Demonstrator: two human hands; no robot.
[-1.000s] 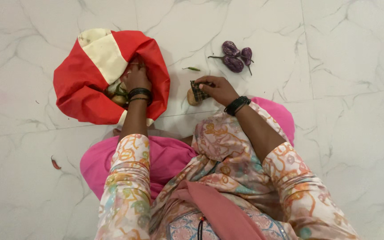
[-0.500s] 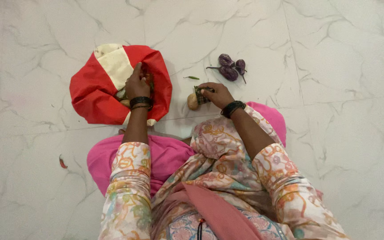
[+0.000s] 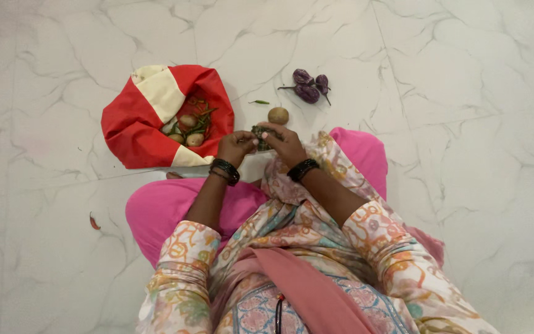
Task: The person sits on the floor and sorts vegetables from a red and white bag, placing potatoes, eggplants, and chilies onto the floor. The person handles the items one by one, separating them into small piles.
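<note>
Hands first: your left hand (image 3: 236, 146) and right hand (image 3: 285, 143) meet in front of your knees, both pinching a small dark checked cloth pouch (image 3: 261, 137) between the fingertips, so the pouch hangs just above the white marble floor (image 3: 465, 124). Just beyond your right hand, a round brown potato (image 3: 278, 115) lies on the floor, close to the pouch but apart from it. Farther off and slightly right, you have three small purple aubergines (image 3: 309, 86) lying together, and a thin green chilli (image 3: 259, 102) sits left of the potato. To the far left, a red and cream cloth bag (image 3: 131, 117) lies open, with potatoes and green chillies inside. A red chilli (image 3: 94, 221) lies alone on the floor, near left, beside your pink-clad knee.
</note>
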